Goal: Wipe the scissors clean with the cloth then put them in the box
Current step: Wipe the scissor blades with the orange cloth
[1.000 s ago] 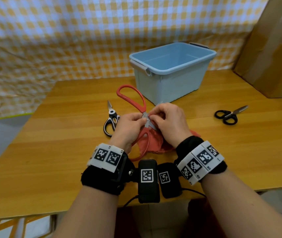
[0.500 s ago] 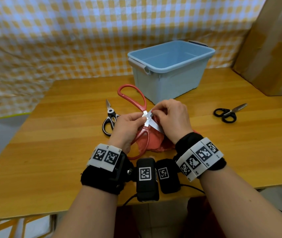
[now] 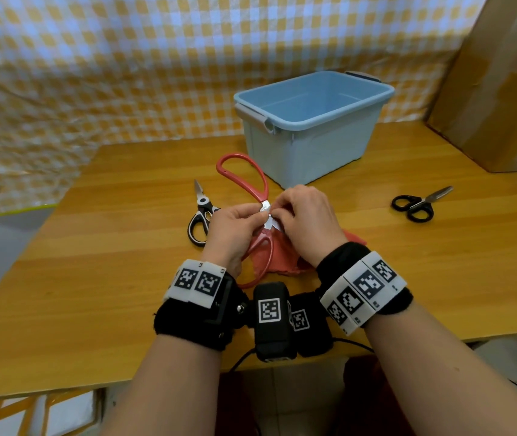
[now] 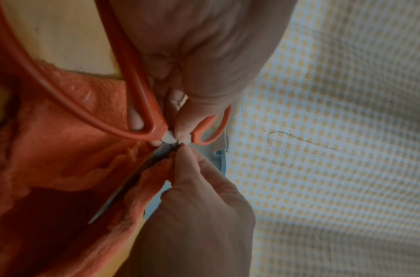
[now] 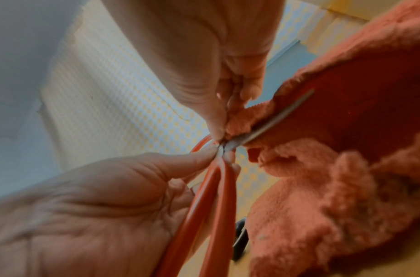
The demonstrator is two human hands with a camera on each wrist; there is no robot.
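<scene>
My left hand fingers pinch the red scissors at the pivot. My right hand has slid the cloth, pinched round the blades, up from mid-blade to the pivot. I judge wiping nearly done. The box waits just beyond on the bench.

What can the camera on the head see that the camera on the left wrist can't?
Only the head view shows the whole blue box, the black-and-white scissors and the small black scissors lying on the table. Only the left wrist view shows the grey blade running between folds of the cloth. Both show the left hand and right hand pinching the red scissors near the pivot.
</scene>
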